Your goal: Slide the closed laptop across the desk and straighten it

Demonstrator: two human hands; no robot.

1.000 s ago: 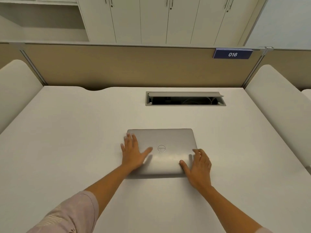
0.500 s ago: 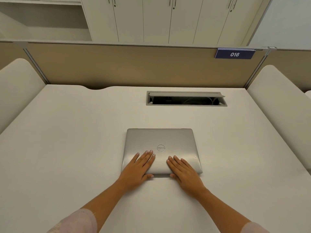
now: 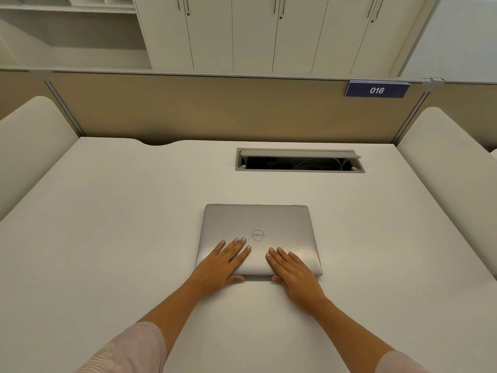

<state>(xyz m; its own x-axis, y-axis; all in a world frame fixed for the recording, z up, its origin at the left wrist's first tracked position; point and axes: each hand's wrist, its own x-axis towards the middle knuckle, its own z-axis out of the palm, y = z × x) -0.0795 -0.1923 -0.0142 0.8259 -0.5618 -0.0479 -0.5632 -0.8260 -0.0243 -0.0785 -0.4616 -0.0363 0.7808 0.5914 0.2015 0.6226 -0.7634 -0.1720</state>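
A closed silver laptop lies flat on the white desk, a little right of centre, its edges square to the desk. My left hand rests palm down on the lid's near left part, fingers extended toward the logo. My right hand lies flat on the near right part. Both thumbs sit at the laptop's front edge. Neither hand is curled around the laptop.
An open grey cable hatch is sunk into the desk behind the laptop. A beige partition with a blue "016" label closes the back. Rounded white dividers stand at the left and right.
My hands moved from the laptop's left and right sides to lie flat side by side on its near edge. The laptop has stayed nearly still over the last half second.
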